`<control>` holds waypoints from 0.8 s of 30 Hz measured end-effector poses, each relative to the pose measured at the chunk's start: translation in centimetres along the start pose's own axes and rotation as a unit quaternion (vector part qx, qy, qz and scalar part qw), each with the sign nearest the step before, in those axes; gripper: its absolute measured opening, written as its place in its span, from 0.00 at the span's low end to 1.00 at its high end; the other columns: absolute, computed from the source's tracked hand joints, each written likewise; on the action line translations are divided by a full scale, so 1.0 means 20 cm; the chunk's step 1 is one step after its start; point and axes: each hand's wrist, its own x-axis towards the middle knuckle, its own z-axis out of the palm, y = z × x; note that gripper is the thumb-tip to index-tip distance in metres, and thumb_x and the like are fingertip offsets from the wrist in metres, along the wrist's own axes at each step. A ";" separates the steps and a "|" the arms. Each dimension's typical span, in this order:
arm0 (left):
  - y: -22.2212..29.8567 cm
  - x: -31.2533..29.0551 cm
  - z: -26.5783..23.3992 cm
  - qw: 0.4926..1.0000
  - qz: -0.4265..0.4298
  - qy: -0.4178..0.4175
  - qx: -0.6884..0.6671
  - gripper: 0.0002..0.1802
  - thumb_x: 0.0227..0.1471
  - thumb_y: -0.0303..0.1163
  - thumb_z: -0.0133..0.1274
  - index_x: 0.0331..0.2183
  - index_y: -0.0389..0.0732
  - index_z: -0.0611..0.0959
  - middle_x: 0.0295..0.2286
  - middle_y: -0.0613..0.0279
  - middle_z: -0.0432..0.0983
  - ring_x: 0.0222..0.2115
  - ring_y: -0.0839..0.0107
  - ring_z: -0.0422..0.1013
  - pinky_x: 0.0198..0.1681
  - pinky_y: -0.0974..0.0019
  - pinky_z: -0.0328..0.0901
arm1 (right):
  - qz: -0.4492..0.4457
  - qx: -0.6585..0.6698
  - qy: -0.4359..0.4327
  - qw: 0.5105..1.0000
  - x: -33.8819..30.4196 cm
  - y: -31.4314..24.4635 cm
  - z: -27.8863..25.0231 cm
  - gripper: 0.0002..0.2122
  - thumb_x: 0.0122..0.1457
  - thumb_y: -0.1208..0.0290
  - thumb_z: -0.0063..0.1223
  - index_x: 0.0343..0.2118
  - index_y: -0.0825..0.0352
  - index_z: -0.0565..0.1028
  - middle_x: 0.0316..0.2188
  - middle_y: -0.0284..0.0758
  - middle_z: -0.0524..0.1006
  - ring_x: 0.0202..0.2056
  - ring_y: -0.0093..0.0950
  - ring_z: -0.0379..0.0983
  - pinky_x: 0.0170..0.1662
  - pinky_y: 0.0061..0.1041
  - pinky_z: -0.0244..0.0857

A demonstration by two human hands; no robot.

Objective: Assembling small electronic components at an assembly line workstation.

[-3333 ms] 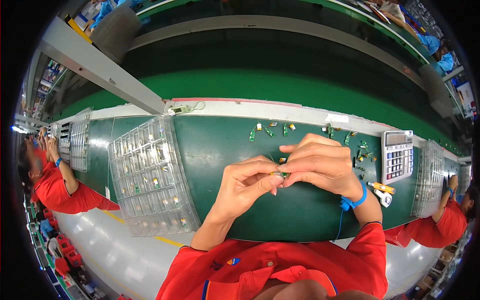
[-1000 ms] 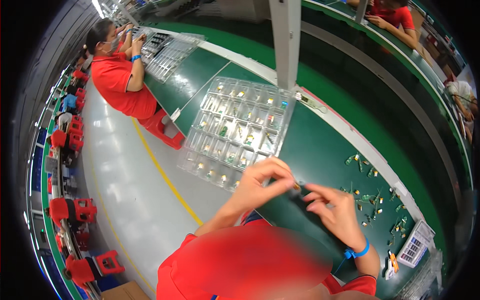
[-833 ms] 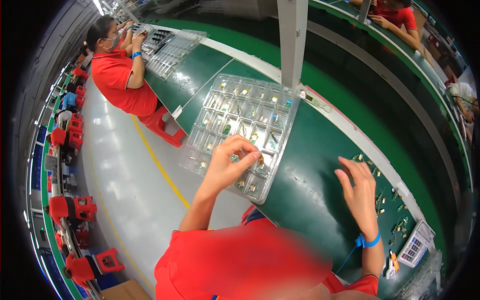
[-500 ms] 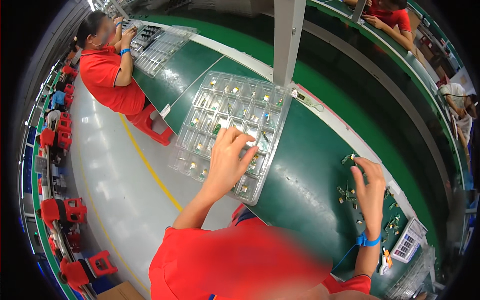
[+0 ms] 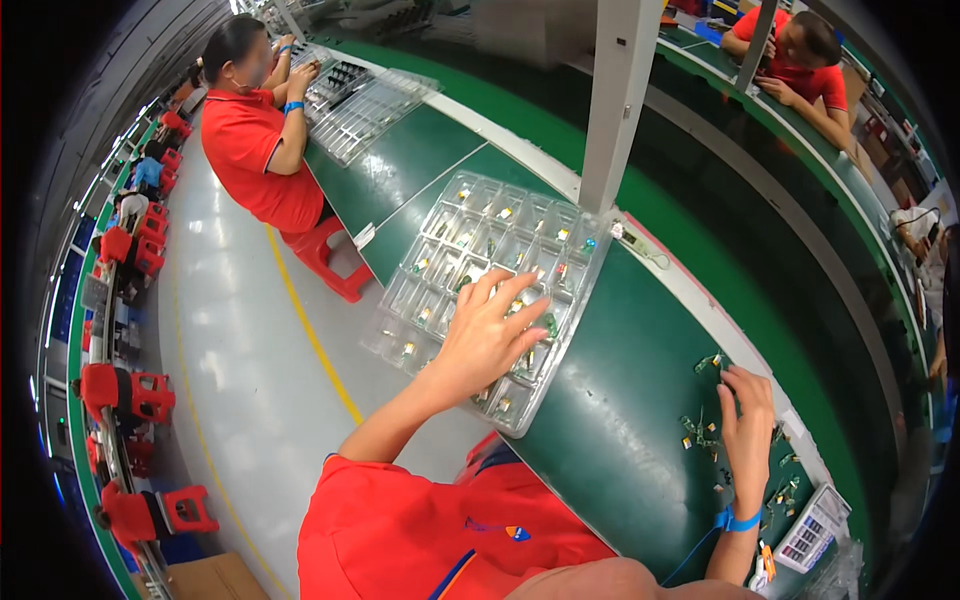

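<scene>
Spread fingers, with gaps between them, are what I see on the left hand (image 5: 485, 340), and it pinches nothing that shows. It hangs over the clear tray (image 5: 542, 375), which sits at about ten o'clock from the right hand (image 5: 748, 425). A little green board (image 5: 551, 324) is in a tray pocket at about three o'clock from the left hand, just beside its fingertips. I can't tell if a fingertip touches it.

The right hand is well apart from the left. Its thumb and pointing finger are close together, near a small part (image 5: 710, 362) at eleven o'clock. I can't tell if they pinch it. More loose parts (image 5: 700, 433) lie on the green bench (image 5: 600, 470) at nine o'clock from that hand, and a calculator (image 5: 812, 530) is at five o'clock.

To do this well, I think the left hand should lift straight up, so no finger drags the board out of its pocket. The right hand should squeeze softly on a hard edge, because thin wires look easy to bend. Loose parts look close enough to tangle, so a slow, gentle pull is best. One part at a time seems safest.
</scene>
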 end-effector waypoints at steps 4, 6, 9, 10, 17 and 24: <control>-0.06 0.11 0.00 0.997 0.055 -0.032 0.031 0.25 0.50 0.41 0.55 0.48 0.40 0.76 0.53 0.61 0.65 0.56 0.53 0.56 0.54 0.52 0.53 | -0.074 -0.064 -0.037 0.995 0.05 0.01 0.14 0.11 0.51 0.80 0.54 0.39 0.73 0.74 0.42 0.44 0.74 0.44 0.41 0.69 0.48 0.36 0.63; -0.10 0.14 0.05 0.996 0.069 -0.047 0.043 0.25 0.51 0.42 0.55 0.48 0.39 0.76 0.53 0.61 0.65 0.56 0.54 0.56 0.54 0.51 0.53 | -0.101 -0.097 -0.056 0.989 0.05 0.00 0.19 0.13 0.52 0.80 0.52 0.42 0.73 0.73 0.44 0.44 0.73 0.46 0.42 0.68 0.52 0.36 0.61; -0.11 0.14 0.08 0.992 0.084 -0.077 0.052 0.27 0.52 0.45 0.53 0.49 0.39 0.75 0.52 0.60 0.66 0.56 0.57 0.56 0.56 0.48 0.50 | -0.104 -0.134 -0.055 0.984 0.03 -0.04 0.19 0.13 0.51 0.81 0.52 0.42 0.72 0.73 0.43 0.43 0.74 0.47 0.40 0.67 0.54 0.39 0.59; -0.11 0.13 0.06 0.993 0.084 -0.079 0.025 0.27 0.52 0.45 0.53 0.49 0.39 0.75 0.52 0.60 0.66 0.57 0.57 0.55 0.58 0.47 0.49 | -0.118 -0.143 -0.051 0.981 0.03 -0.04 0.20 0.13 0.51 0.81 0.52 0.42 0.72 0.73 0.42 0.42 0.74 0.47 0.39 0.68 0.56 0.41 0.57; -0.14 -0.01 -0.07 1.000 0.022 -0.018 -0.010 0.22 0.49 0.39 0.57 0.46 0.42 0.78 0.49 0.59 0.69 0.55 0.54 0.57 0.59 0.45 0.48 | -0.112 -0.130 -0.046 0.984 0.03 -0.07 0.18 0.12 0.50 0.82 0.52 0.40 0.71 0.74 0.39 0.41 0.74 0.45 0.39 0.68 0.57 0.43 0.57; -0.09 -0.05 -0.17 0.986 -0.011 0.024 -0.164 0.15 0.45 0.27 0.59 0.39 0.39 0.81 0.41 0.56 0.74 0.44 0.56 0.69 0.45 0.56 0.64 | -0.064 -0.093 -0.023 0.993 0.06 -0.07 0.16 0.09 0.50 0.83 0.53 0.35 0.71 0.75 0.31 0.42 0.74 0.38 0.40 0.69 0.49 0.36 0.63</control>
